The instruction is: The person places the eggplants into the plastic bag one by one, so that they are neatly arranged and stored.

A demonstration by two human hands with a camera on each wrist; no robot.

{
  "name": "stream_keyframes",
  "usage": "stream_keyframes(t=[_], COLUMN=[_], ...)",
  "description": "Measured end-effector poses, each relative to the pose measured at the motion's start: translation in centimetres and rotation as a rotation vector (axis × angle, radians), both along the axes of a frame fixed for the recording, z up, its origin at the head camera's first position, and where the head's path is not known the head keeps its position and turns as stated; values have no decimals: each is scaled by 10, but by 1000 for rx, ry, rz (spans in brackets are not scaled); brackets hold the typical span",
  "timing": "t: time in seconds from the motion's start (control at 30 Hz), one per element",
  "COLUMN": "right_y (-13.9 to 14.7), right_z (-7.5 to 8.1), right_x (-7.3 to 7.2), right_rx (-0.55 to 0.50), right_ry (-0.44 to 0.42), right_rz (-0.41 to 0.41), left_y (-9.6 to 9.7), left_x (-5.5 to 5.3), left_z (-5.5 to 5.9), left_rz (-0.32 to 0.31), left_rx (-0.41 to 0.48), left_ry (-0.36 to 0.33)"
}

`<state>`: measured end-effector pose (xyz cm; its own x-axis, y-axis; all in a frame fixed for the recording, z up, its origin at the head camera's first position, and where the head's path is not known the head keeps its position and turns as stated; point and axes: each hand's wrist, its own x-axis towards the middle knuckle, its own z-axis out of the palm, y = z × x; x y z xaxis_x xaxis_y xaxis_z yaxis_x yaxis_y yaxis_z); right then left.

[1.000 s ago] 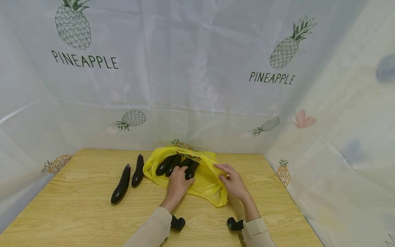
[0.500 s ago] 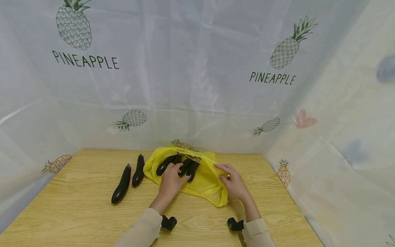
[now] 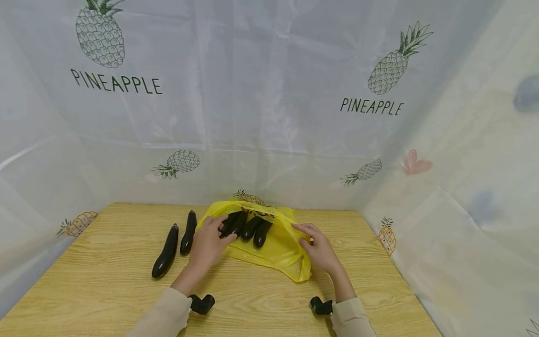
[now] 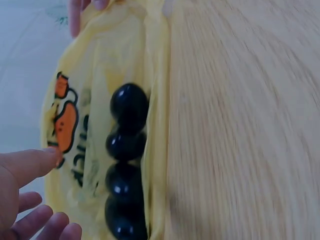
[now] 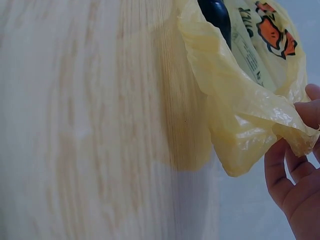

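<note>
A yellow plastic bag (image 3: 278,255) lies on the table with its mouth spread toward me. Several dark eggplants (image 3: 262,234) sit side by side in it; the left wrist view shows their rounded shiny ends (image 4: 129,107). My right hand (image 3: 318,249) pinches the bag's right edge, with thumb and fingers on opposite sides of the plastic (image 5: 245,130) in the right wrist view. Over the bag's left side is my left hand (image 3: 207,245), fingers spread and holding nothing. It partly covers the leftmost eggplant.
Two more eggplants lie on the wooden table (image 3: 105,281) left of the bag: a nearer one (image 3: 165,252) and a farther one (image 3: 188,234). Pineapple-printed white sheeting (image 3: 252,117) stands behind the table and at both sides. A black wrist device (image 3: 203,304) is on each forearm.
My left hand has let go of the rightmost eggplant and moved left across the bag, uncovering the eggplants on the right. The right hand and bag edge have stayed in place.
</note>
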<state>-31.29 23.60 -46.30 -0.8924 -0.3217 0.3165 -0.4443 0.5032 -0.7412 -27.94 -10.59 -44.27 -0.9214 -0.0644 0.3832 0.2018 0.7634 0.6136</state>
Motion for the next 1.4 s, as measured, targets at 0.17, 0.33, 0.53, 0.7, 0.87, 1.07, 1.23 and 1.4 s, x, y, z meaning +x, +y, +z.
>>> stream_keyframes(t=[0.17,0.33,0.53,0.7,0.87,1.07,1.23,1.4], right_y=[0,0,1,2,1,-1,-1,-1], right_z=[0,0,0,-1,0,1,1,0], right_x=[0,1,0,0,1,0,0,1], right_rx=[3,9,3,8,13,14,14,6], right_ry=[10,17,13,13,11,22,26,22], right_rz=[-1,-2,-5,-1,-6,5,-3,-14], left_y=[-23,-45,-68,-86,-106,-130,-140,-146], left_x=[10,21,32,41,49,55,59,58], left_z=[6,10,8,4,0,-11,-17,-23], left_rz=[19,28,40,59,75,80,83,75], left_rx=[-39,-72,-113,-142,-154,-181,-173,-165], left_ry=[14,37,70,79,41,12,-35,-107])
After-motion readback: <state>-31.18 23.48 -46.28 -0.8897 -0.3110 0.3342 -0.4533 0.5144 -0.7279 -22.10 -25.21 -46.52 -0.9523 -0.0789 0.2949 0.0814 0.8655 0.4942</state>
